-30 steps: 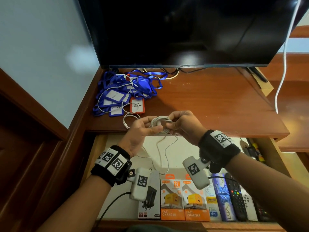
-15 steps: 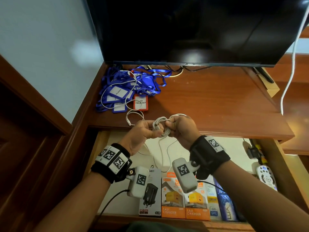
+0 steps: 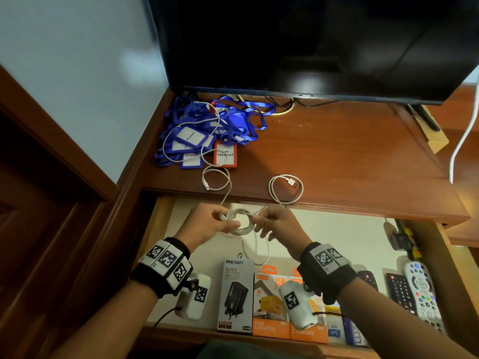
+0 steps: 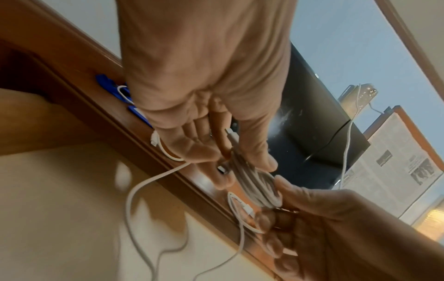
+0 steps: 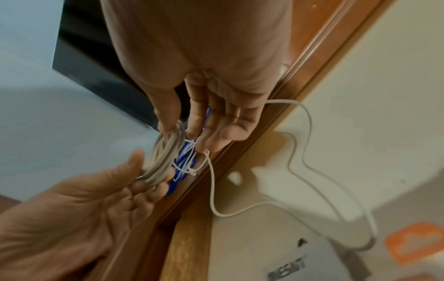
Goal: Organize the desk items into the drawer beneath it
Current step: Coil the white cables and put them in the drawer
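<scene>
Coil (image 3: pixel 239 221) has come down off the counter (image 3: pixel 337 161) edge: a second ago I had it level with the lip, now it hangs between my hands over the open drawer (image 3: pixel 344 237). Left hand (image 3: pixel 207 224) pinches the left side of the coil, thumb against curled fingers (image 4: pixel 258 152). Right hand (image 3: pixel 278 225) has loosened, only thumb and forefinger on the right side, the other fingers (image 5: pixel 223 133) fanned out. A loop with the USB plug (image 3: pixel 292 182) now lies on the counter just beyond my right fingers; it wasn't out there before. So winding isn't done: free tail behind my fingers on the counter, more slack drooping below them into the drawer. Lanyards (image 3: pixel 207 130) well beyond my left fingers, untouched. Charger boxes (image 3: pixel 269 304) and remotes (image 3: pixel 420 288) already in the drawer, nearer me than the fingers.
</scene>
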